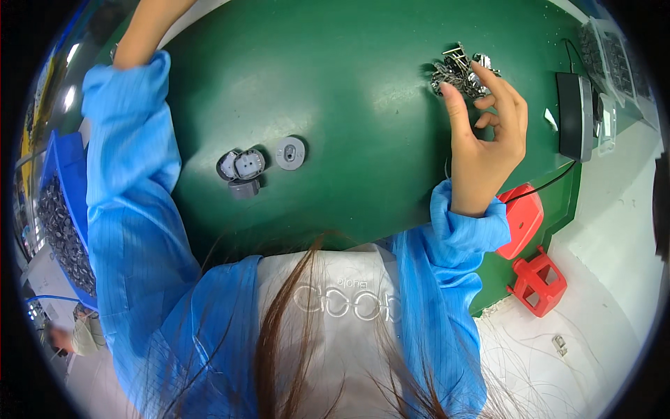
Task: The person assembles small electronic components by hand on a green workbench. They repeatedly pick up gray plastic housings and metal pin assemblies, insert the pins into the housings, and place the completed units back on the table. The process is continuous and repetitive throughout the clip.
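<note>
Over the far right of the green table (349,140), my right hand (492,143) reaches to a small pile of shiny metal parts (455,75). Its thumb and index finger are spread apart at the near side of the pile, with the other fingers loosely bent; I see nothing held between them. My left forearm (148,31) stretches up past the top left edge, so that hand is out of the picture. Between my arms lie several round grey plastic pieces: a flat disc (290,153) on its own, and a cluster of caps (249,163) touching one another to its left.
At the left stands a blue bin (68,164) full of small dark parts (61,234). On the right are a black box-shaped device (572,115) with a cable, a clear tray (608,52) of parts, and a red plastic stool (539,285). Another person's hand (61,341) shows at lower left.
</note>
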Available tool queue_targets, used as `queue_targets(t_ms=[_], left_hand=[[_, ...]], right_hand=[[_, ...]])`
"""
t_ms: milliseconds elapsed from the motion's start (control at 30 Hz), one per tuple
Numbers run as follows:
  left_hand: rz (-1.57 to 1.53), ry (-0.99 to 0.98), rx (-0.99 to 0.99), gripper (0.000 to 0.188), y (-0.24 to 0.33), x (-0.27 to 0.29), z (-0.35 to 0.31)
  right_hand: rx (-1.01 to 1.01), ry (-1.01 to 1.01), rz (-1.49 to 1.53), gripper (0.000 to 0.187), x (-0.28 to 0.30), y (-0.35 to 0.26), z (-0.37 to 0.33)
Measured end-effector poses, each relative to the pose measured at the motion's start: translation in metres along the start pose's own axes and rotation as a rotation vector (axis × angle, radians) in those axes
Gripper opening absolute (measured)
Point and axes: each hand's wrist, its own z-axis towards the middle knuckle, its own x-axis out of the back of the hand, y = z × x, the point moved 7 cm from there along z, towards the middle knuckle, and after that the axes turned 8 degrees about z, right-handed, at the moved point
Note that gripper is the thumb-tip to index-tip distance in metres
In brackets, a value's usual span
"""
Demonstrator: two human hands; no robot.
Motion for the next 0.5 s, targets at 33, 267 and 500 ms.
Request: queue_targets(t_ms=[33,267,500], left_hand=[[-0.119,-0.202,0.017,0.048,0.034,0.014,0.007],[-0.422,-1.197,-0.456,0.086,0.157,0.055,-0.084],[-0.639,-0.978,-0.430,0.034,0.168,0.034,-0.078]], right_hand=[[0.020,-0.019,-0.016,0.041,-0.002,-0.002,0.000],[-0.102,-0.020,0.029,0.038,0.002,0.008,-0.009],[-0.175,-0.005,0.267,0.033,0.003,0.010,-0.011]])
